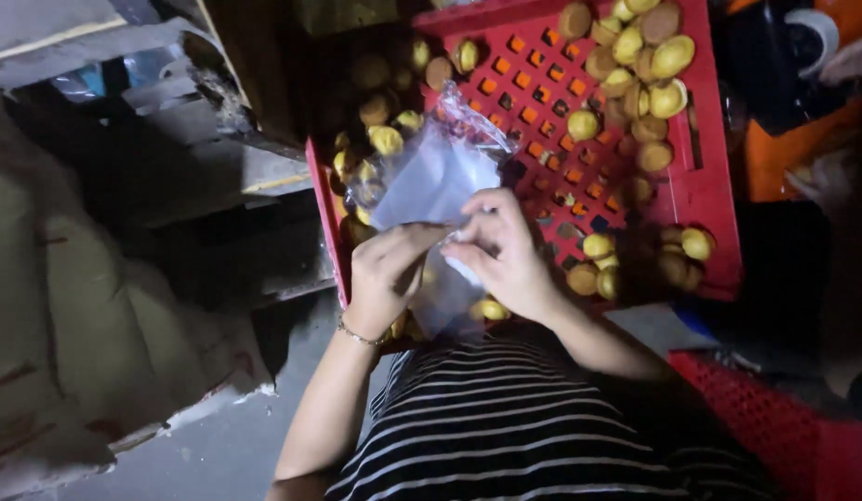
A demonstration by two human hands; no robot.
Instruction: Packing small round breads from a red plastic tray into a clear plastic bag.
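Just below the middle of the view, the left hand [386,274] and the right hand [505,255] meet on a clear, thin plastic bag [431,181]. Both hands are closed to a pinch: the left hand's fingers curl over the bag's lower edge from seven o'clock, and the right hand's fingertips [468,243] nip the same edge from five o'clock, so each has hold of the film and nothing else. A thin metal bracelet [361,336] circles the left wrist.

From the grip the bag rises toward twelve o'clock, crumpled and glossy, its far end lying over the rim of a red plastic crate with a square-holed floor [700,186]. The film looks very light, limp and slippery; it would likely fold on itself, so the doubled edge at the mouth seems the surest place to take hold, pinched rather than squeezed.

Small round yellow-brown fruits [653,83] lie in the crate, heaped at one o'clock, with a few more at three o'clock and a shadowed cluster at eleven o'clock. At six o'clock sits the person's black-and-white striped shirt [523,436]. Pale cloth sacks [69,306] fill the nine o'clock side, weathered wooden boards [190,102] sit at ten o'clock, and a second red mesh crate [783,417] shows at four o'clock.
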